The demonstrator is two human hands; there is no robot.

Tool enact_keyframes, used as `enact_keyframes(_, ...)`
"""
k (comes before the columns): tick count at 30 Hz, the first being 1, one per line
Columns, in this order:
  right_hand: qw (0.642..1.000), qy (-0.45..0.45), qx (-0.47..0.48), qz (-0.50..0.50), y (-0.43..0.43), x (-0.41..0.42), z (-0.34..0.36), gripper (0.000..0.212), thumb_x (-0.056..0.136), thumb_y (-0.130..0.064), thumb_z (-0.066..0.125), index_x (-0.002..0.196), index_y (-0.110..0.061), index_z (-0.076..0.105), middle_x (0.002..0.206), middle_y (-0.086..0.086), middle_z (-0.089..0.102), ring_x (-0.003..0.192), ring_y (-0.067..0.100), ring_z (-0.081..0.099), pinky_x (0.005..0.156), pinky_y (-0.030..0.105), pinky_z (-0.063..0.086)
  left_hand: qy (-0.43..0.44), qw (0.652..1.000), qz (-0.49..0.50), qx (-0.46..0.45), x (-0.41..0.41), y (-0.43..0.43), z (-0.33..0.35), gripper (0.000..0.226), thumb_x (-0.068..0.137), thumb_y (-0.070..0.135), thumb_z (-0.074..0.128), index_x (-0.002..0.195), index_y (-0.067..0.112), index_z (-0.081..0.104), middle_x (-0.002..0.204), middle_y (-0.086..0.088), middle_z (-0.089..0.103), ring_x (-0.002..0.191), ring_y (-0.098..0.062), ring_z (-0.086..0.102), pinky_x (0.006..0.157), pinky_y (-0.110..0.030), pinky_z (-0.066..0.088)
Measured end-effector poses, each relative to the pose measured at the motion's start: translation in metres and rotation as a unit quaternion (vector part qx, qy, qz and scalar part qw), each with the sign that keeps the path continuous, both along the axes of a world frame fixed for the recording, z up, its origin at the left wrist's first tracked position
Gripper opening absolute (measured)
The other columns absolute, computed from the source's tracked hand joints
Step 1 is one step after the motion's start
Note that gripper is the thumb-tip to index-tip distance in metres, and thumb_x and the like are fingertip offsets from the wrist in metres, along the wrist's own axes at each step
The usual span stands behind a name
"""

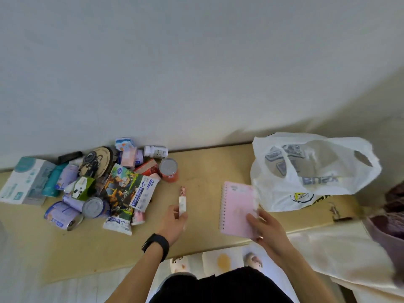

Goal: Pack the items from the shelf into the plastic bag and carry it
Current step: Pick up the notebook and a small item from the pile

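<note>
A white plastic bag [306,171] stands open on the right of the tan shelf [203,171]. My right hand [265,228] grips the lower right corner of a pink spiral notebook [237,206], which lies just left of the bag. My left hand [175,221], a black watch on its wrist, pinches the near end of a small white and pink tube [182,200]. A heap of items [98,184] lies at the shelf's left: cans, a white bottle, pouches, small boxes.
A large white and teal box [24,182] lies at the far left. An orange can [168,170] stands at the heap's right edge. Purple fabric [391,217] sits at the right border. My slippered feet [181,264] show below the shelf's front edge.
</note>
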State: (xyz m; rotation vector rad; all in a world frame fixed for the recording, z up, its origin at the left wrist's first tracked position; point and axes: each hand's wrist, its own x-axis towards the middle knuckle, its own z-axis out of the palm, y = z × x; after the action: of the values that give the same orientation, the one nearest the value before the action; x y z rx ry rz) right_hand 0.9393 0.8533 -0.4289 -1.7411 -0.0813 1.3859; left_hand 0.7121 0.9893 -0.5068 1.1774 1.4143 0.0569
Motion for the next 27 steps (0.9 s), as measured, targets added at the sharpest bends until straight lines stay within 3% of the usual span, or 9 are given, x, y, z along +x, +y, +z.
enact_keyframes(4, 0.998, -0.018, 0.048, -0.033, -0.016, 0.047, 0.031, 0.016, 0.094, -0.024, 0.063, 0.105, -0.014, 0.069, 0.102, 0.008, 0.076, 0.086, 0.021, 0.07, 0.081, 0.047, 0.049, -0.092, 0.994, -0.008, 0.052, 0.071, 0.01, 0.054, 0.019, 0.099, 0.033, 0.052, 0.117, 0.029, 0.049, 0.1, 0.003, 0.07, 0.094, -0.017, 0.066, 0.071, -0.025, 0.045)
enact_keyframes(8, 0.992, -0.091, 0.066, -0.053, -0.019, 0.13, 0.049, 0.027, 0.099, -0.037, 0.055, 0.098, -0.013, 0.066, 0.079, 0.009, 0.061, 0.066, 0.021, 0.054, 0.055, 0.031, 0.039, -0.132, 0.982, -0.063, 0.119, 0.173, 0.022, 0.112, 0.008, 0.099, 0.043, 0.049, 0.106, 0.042, 0.046, 0.089, 0.002, 0.072, 0.063, -0.011, 0.063, 0.057, -0.02, 0.045)
enact_keyframes(10, 0.989, -0.138, 0.042, -0.045, -0.019, 0.18, 0.05, 0.03, 0.101, -0.037, 0.051, 0.098, -0.01, 0.065, 0.068, 0.009, 0.055, 0.052, 0.018, 0.047, 0.046, 0.027, 0.034, -0.116, 0.979, -0.101, 0.134, 0.231, 0.026, 0.123, 0.013, 0.099, 0.042, 0.049, 0.109, 0.034, 0.05, 0.091, 0.002, 0.067, 0.065, -0.01, 0.058, 0.056, -0.019, 0.044)
enact_keyframes(13, 0.981, -0.195, -0.007, -0.016, -0.019, 0.247, 0.043, 0.027, 0.103, -0.034, 0.049, 0.1, -0.013, 0.066, 0.063, 0.009, 0.06, 0.042, 0.018, 0.051, 0.043, 0.027, 0.038, -0.021, 0.94, -0.245, 0.236, 0.31, 0.029, 0.122, 0.024, 0.098, 0.047, 0.044, 0.112, 0.028, 0.052, 0.091, 0.005, 0.065, 0.075, -0.015, 0.062, 0.061, -0.033, 0.051)
enact_keyframes(16, 0.975, -0.211, -0.058, 0.042, -0.021, 0.295, 0.026, 0.027, 0.103, -0.033, 0.045, 0.104, -0.015, 0.064, 0.075, 0.012, 0.066, 0.044, 0.015, 0.057, 0.044, 0.024, 0.042, 0.126, 0.827, -0.41, 0.364, 0.373, 0.031, 0.103, 0.035, 0.099, 0.048, 0.036, 0.12, 0.025, 0.053, 0.104, 0.001, 0.067, 0.087, -0.024, 0.064, 0.06, -0.033, 0.044)
enact_keyframes(21, 0.974, -0.173, -0.11, 0.091, -0.013, 0.325, 0.001, 0.025, 0.103, -0.028, 0.042, 0.115, -0.01, 0.055, 0.076, 0.011, 0.069, 0.042, 0.004, 0.058, 0.04, 0.016, 0.04, 0.262, 0.708, -0.548, 0.361, 0.43, 0.024, 0.057, 0.04, 0.101, 0.038, 0.038, 0.131, 0.015, 0.049, 0.128, -0.01, 0.058, 0.113, -0.032, 0.056, 0.084, -0.04, 0.044)
enact_keyframes(24, 0.979, -0.143, -0.121, 0.076, 0.0, 0.335, -0.018, 0.028, 0.1, -0.023, 0.044, 0.123, -0.007, 0.047, 0.08, 0.013, 0.071, 0.054, 0.015, 0.066, 0.047, 0.023, 0.049, 0.304, 0.71, -0.559, 0.302, 0.426, 0.019, 0.035, 0.048, 0.1, 0.038, 0.037, 0.142, 0.015, 0.036, 0.139, -0.012, 0.049, 0.126, -0.033, 0.045, 0.099, -0.047, 0.036)
enact_keyframes(27, 0.986, -0.111, -0.112, 0.059, 0.018, 0.34, -0.037, 0.031, 0.099, -0.016, 0.044, 0.126, -0.002, 0.04, 0.087, 0.018, 0.068, 0.063, 0.024, 0.068, 0.05, 0.029, 0.054, 0.298, 0.727, -0.566, 0.249, 0.407, 0.005, 0.024, 0.072, 0.093, 0.063, 0.033, 0.148, 0.018, 0.028, 0.143, -0.01, 0.048, 0.132, -0.03, 0.041, 0.109, -0.051, 0.024)
